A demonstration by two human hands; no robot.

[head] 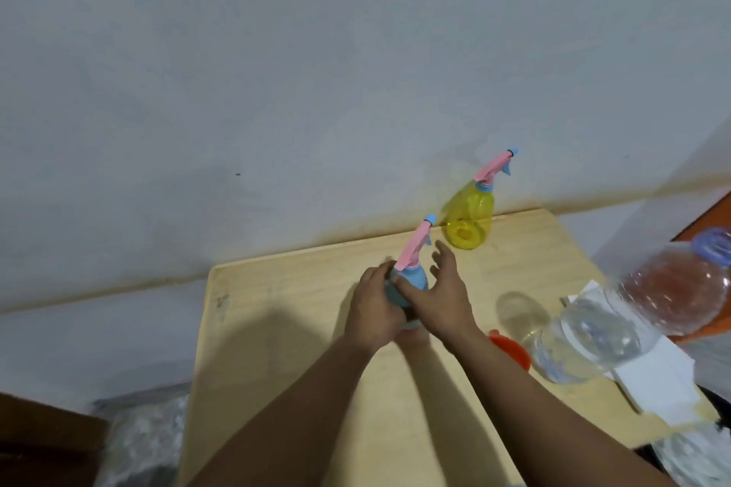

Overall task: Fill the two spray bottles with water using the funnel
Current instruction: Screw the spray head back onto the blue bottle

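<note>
A blue spray bottle (411,281) with a pink trigger head stands near the middle of the wooden table (277,328). My left hand (374,308) grips its body from the left. My right hand (441,293) lies against its right side, thumb on the blue collar and fingers spread straight. A yellow spray bottle (468,215) with a pink head stands at the table's far edge by the wall. An orange funnel (510,348) lies to the right, partly hidden by my right forearm. A large clear water bottle (629,312) with a blue cap stands at the right.
White paper sheets (656,376) lie under and beside the water bottle at the table's right edge. A grey wall rises right behind the table. Crumpled plastic (142,443) and a dark brown object (43,443) sit on the floor at the lower left.
</note>
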